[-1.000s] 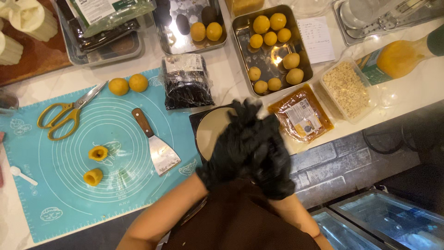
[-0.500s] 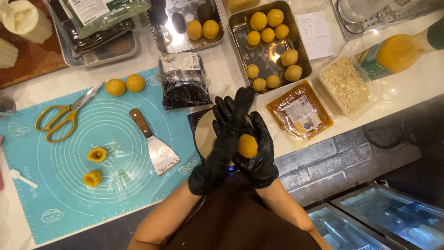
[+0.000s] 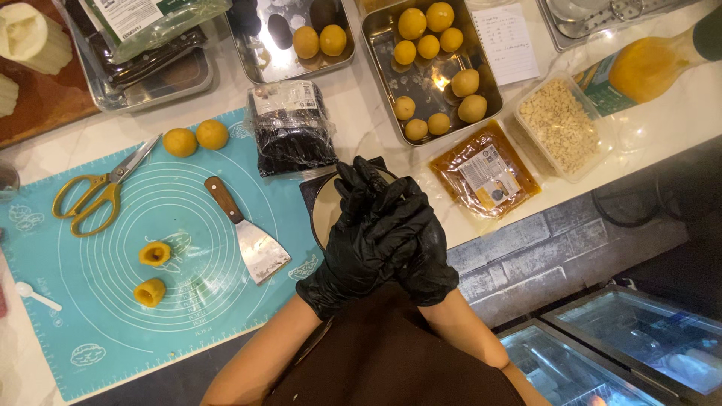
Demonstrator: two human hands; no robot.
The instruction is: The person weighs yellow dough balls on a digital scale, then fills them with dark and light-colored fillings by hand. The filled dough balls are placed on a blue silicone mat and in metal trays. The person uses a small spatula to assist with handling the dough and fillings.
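Fingers [image 3: 361, 184] of both black-gloved hands are closed one over the other, the left hand [image 3: 357, 240] laid across the right hand [image 3: 421, 248], palms pressed together above a small round plate [image 3: 325, 210] on a dark scale at the tabletop's near edge. What they enclose cannot be seen now; half a second ago the hands were parted and a yellow dough ball lay in the right palm, so I judge that it is cupped between the palms, probably being rolled round. A second ago the hands were clasped much as now.

Left of the hands lies a turquoise baking mat [image 3: 90, 316], kept as a clean working surface. On it rest a wooden-handled scraper [image 3: 252, 240], two hollowed yellow dough pieces [image 3: 153, 254], yellow-handled scissors [image 3: 98, 192] and, further back, two finished yellow balls [image 3: 197, 137]. None of these has shifted.

Just beyond the plate stands a dark wrapped packet [image 3: 289, 128], and to the right an orange-brown filling pouch [image 3: 485, 169] and a clear tub of pale crumbs [image 3: 560, 124], all within easy reach. Farthest off, a steel tray [image 3: 451, 83] collects more yellow balls, apparently the finished batch.
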